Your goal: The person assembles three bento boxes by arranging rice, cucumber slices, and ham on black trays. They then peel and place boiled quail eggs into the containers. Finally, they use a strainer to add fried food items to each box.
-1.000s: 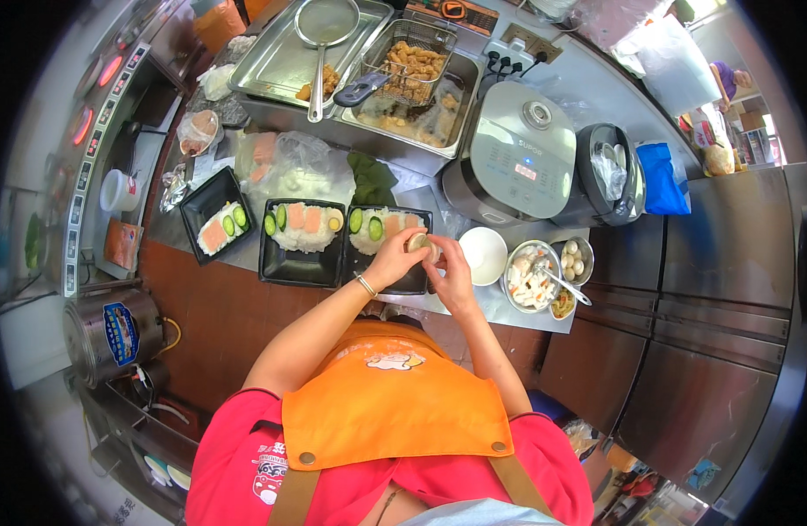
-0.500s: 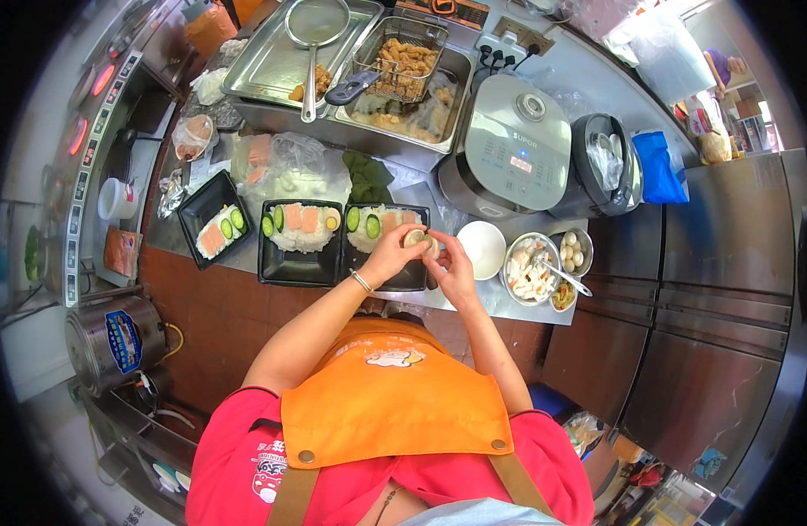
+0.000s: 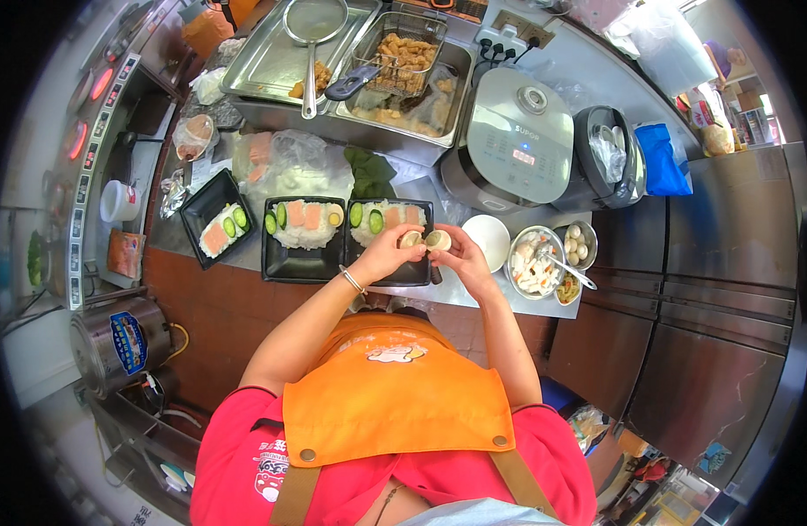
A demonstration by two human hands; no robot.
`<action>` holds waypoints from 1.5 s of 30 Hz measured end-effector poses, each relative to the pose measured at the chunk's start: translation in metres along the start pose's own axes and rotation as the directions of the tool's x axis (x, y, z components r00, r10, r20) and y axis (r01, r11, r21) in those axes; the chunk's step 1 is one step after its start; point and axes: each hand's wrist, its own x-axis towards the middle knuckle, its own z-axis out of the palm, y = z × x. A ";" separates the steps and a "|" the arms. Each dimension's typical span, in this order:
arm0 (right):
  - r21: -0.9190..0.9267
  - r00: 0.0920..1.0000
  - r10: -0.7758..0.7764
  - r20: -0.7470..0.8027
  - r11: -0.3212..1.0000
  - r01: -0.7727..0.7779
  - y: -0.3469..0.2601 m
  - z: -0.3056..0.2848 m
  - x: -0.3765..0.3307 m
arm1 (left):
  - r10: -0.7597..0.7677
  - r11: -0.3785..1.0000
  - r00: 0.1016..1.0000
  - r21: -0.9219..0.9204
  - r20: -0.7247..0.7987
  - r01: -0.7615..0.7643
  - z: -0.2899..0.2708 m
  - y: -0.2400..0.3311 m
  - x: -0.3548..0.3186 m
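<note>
Your left hand (image 3: 384, 256) and right hand (image 3: 457, 254) meet just above the near edge of the right-hand black tray (image 3: 417, 272), each curled around one egg half: the left fingers cup the left egg half (image 3: 410, 238), the right fingers cup the right egg half (image 3: 438, 239), and the two halves sit side by side, touching or nearly so, cut faces up. A thin bracelet (image 3: 352, 280) circles your left wrist.

Past your hands, the biggest thing on the counter is the long steel pan (image 3: 272, 66) holding a wire skimmer (image 3: 311, 26) and a frying basket (image 3: 402, 54) of browned pieces. To its right stands the grey rice cooker (image 3: 517, 136), then a dark pot (image 3: 609, 153) and a blue cloth (image 3: 662, 159).

Nearer you, three black trays lie in a row: the tray under your hands carries rice, pink slices and a cucumber round (image 3: 376, 221); the middle tray (image 3: 300, 263) has the same plus an egg half; the left tray (image 3: 202, 206) sits tilted, apart from the others.

Right of your hands are a white bowl (image 3: 489, 235), a steel bowl (image 3: 533, 263) of mixed pieces with a spoon in it, and a smaller bowl of whole eggs (image 3: 579, 245).
</note>
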 end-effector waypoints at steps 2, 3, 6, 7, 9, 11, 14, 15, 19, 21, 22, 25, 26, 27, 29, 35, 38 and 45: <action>0.029 1.000 0.014 0.011 0.999 -0.014 0.001 0.000 0.001 | 0.014 0.999 0.999 0.047 -0.044 -0.012 0.000 0.001 -0.003; 0.028 1.000 0.013 0.014 1.000 -0.014 0.003 -0.001 0.001 | 0.010 0.998 0.998 0.058 -0.063 -0.006 0.001 0.003 -0.003; -0.056 0.998 -0.058 0.026 0.997 0.060 0.010 0.002 0.002 | 0.042 0.988 0.993 0.150 -0.111 -0.025 0.007 0.004 -0.001; -0.098 0.995 -0.093 0.034 0.991 0.096 0.011 0.004 0.003 | 0.082 0.974 0.990 0.220 -0.118 -0.055 0.007 0.002 0.000; -0.207 0.996 -0.079 0.034 0.975 0.084 0.008 0.005 0.002 | 0.113 0.960 0.986 0.270 -0.121 -0.077 0.008 0.001 0.001; -0.273 0.995 -0.094 0.019 0.957 0.096 0.008 0.005 0.001 | 0.093 0.970 0.989 0.233 -0.116 -0.064 0.009 0.004 0.002; -0.297 0.990 -0.141 0.005 0.945 0.136 0.012 0.004 0.001 | 0.044 0.982 0.992 0.186 -0.117 -0.021 0.010 0.005 0.002; -0.292 0.990 -0.142 0.009 0.946 0.138 0.010 0.004 0.000 | 0.043 0.986 0.993 0.162 -0.114 -0.024 0.009 0.003 0.003; -0.185 0.995 -0.097 0.016 0.978 0.099 0.010 0.005 0.000 | 0.034 0.999 0.994 0.038 -0.100 -0.030 0.009 -0.001 0.005; -0.057 0.999 -0.033 0.035 0.998 0.035 0.002 0.005 -0.005 | 0.012 0.999 0.996 -0.032 -0.086 -0.015 0.010 0.003 0.003; 0.007 0.999 -0.001 0.048 1.000 0.001 -0.002 0.005 -0.007 | -0.005 0.998 0.997 -0.063 -0.074 0.001 0.009 0.007 0.001; 0.082 0.999 -0.009 0.054 0.997 0.004 -0.001 0.003 -0.009 | -0.029 0.990 0.998 -0.138 -0.050 0.021 0.008 0.013 -0.003; 0.094 0.999 -0.004 0.051 0.996 -0.001 -0.002 0.003 -0.011 | -0.032 0.987 0.999 -0.160 -0.042 0.025 0.008 0.015 -0.004; 0.106 0.999 0.000 0.044 0.994 -0.005 -0.003 0.003 -0.013 | -0.045 0.987 0.999 -0.158 -0.031 0.039 0.009 0.017 -0.005; 0.101 1.000 -0.018 0.016 0.995 0.016 -0.004 0.003 -0.018 | -0.072 0.986 0.997 -0.151 -0.005 0.070 0.013 0.023 -0.007; 0.004 0.981 -0.136 -0.139 0.990 0.138 0.002 0.003 -0.035 | -0.113 0.900 0.991 -0.414 0.072 0.133 0.028 0.018 -0.001; -0.148 0.941 -0.238 -0.241 0.967 0.207 0.007 0.006 -0.045 | -0.120 0.845 0.982 -0.505 0.142 0.177 0.035 0.015 0.002; -0.845 0.770 -0.630 -0.105 0.464 0.264 0.001 0.033 -0.064 | -0.090 0.802 0.961 -0.552 0.263 0.227 0.048 -0.002 0.011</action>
